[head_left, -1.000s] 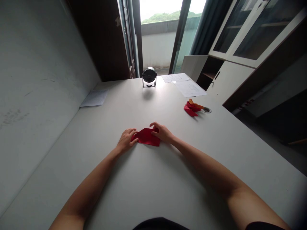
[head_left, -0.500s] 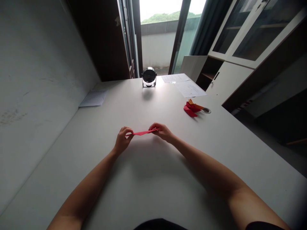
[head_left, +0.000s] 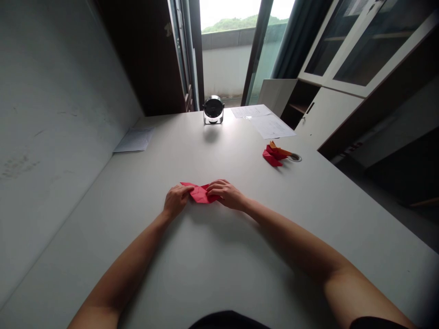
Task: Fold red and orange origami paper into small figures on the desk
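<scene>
A folded piece of red paper [head_left: 200,193] is at the middle of the white table [head_left: 212,256], its broad face turned toward me. My left hand [head_left: 177,199] grips its left part, with the thumb on the front face. My right hand [head_left: 227,193] holds the right part, its fingers bent over the front and hiding some of that end. A pointed tip of the paper shows above my left fingers.
Folded red and orange paper pieces [head_left: 275,154] lie to the right beside a round ring [head_left: 295,157]. A small round black device [head_left: 213,109] stands at the far edge. Printed sheets [head_left: 270,125] lie back right, another paper [head_left: 134,139] by the left wall.
The red paper, seen nearly edge-on before, has tilted so its face shows and sits slightly lower. My right fingers have moved over its front, and my left hand has turned with it.
</scene>
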The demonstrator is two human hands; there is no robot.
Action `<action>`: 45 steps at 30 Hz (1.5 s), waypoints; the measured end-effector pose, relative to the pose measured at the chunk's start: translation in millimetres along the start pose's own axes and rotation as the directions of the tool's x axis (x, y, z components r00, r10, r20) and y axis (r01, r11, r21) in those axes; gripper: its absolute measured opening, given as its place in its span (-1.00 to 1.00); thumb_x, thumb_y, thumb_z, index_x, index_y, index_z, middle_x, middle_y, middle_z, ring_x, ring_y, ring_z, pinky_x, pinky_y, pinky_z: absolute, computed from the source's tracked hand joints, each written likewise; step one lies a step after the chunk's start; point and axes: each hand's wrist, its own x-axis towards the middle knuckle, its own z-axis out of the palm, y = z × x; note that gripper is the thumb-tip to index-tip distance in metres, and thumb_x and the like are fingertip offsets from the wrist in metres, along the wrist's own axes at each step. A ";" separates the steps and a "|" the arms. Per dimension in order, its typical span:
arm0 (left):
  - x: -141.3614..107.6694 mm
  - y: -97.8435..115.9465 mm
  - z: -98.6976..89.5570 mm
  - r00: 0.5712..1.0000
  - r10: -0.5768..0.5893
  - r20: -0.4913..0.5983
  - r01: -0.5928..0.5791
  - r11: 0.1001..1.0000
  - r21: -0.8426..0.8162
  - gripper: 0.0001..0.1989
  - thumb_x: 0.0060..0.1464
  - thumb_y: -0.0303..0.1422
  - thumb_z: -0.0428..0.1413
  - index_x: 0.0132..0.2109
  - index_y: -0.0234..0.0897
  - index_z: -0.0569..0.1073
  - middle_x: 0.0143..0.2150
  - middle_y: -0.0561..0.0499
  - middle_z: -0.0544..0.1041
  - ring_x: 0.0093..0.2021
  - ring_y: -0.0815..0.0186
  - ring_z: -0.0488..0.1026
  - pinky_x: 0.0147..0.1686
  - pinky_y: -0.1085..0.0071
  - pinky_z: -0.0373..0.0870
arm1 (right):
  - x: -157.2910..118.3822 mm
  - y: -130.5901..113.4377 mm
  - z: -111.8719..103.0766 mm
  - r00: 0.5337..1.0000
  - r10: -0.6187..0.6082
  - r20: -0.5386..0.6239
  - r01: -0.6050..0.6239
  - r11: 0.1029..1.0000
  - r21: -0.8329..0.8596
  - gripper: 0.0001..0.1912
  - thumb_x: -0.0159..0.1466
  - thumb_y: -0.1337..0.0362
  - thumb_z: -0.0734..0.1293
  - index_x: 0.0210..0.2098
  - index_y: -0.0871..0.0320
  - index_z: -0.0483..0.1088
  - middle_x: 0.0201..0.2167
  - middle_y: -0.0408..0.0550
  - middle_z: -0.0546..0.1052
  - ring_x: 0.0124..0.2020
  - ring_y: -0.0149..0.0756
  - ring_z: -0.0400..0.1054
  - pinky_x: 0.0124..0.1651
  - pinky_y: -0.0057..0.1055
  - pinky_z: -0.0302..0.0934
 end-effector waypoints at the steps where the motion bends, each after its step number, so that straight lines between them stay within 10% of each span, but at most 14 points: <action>1: 0.0 -0.2 -0.2 1.000 -0.009 0.004 0.009 1.000 -0.013 -0.71 0.22 -0.44 0.07 0.01 -0.12 0.57 -0.16 -0.01 0.62 -0.13 0.20 0.49 -0.01 0.26 0.38 | -0.4 0.4 1.1 1.000 0.002 0.017 -0.003 1.000 0.007 -0.73 0.35 0.39 0.29 -0.02 0.01 0.51 0.02 -0.05 0.57 0.13 -0.22 0.37 0.20 -0.21 0.17; 18: 1.3 3.6 -2.8 0.997 -0.059 0.058 0.071 0.971 -0.226 -0.64 0.18 -0.35 0.12 0.12 -0.11 0.53 0.03 -0.04 0.60 0.03 0.14 0.50 0.09 0.15 0.40 | 2.4 -19.5 -1.1 0.978 -0.003 0.206 0.038 0.986 -0.164 -0.59 0.31 0.36 0.34 0.09 -0.14 0.50 -0.09 0.03 0.48 -0.10 -0.18 0.29 0.07 -0.23 0.14; 30: 0.3 9.2 -4.5 0.998 -0.044 0.049 0.060 0.911 -0.409 -0.62 0.20 -0.43 0.10 0.14 -0.08 0.52 0.05 -0.03 0.59 -0.03 0.22 0.54 0.00 0.27 0.48 | -0.2 -1.4 7.7 0.989 0.115 0.087 -0.103 0.985 -0.139 -0.72 0.44 0.11 0.23 -0.17 0.08 0.54 -0.30 -0.02 0.51 -0.21 -0.25 0.31 -0.06 -0.31 0.12; 39: -2.5 11.9 -0.3 0.980 -0.169 0.104 0.193 0.684 -0.703 -0.65 0.23 -0.28 0.12 0.12 -0.22 0.52 -0.05 -0.12 0.63 -0.11 0.16 0.60 -0.09 0.22 0.57 | 0.3 -6.1 4.7 0.964 0.246 -0.102 -0.253 0.966 -0.053 -0.79 0.41 0.15 0.26 -0.24 0.11 0.47 -0.12 0.07 0.50 -0.19 -0.23 0.33 -0.19 -0.35 0.18; 45: -1.4 19.8 0.5 0.983 -0.161 0.086 0.161 0.538 -0.828 -0.22 0.17 -0.25 0.22 0.44 -0.13 0.08 0.10 -0.18 0.56 -0.09 0.16 0.61 -0.08 0.20 0.57 | 0.5 -8.5 6.8 0.894 0.428 -0.130 -0.412 0.902 0.133 -0.80 0.35 0.21 0.30 -0.04 0.07 0.40 -0.38 -0.13 0.52 -0.44 -0.36 0.30 -0.32 -0.44 0.12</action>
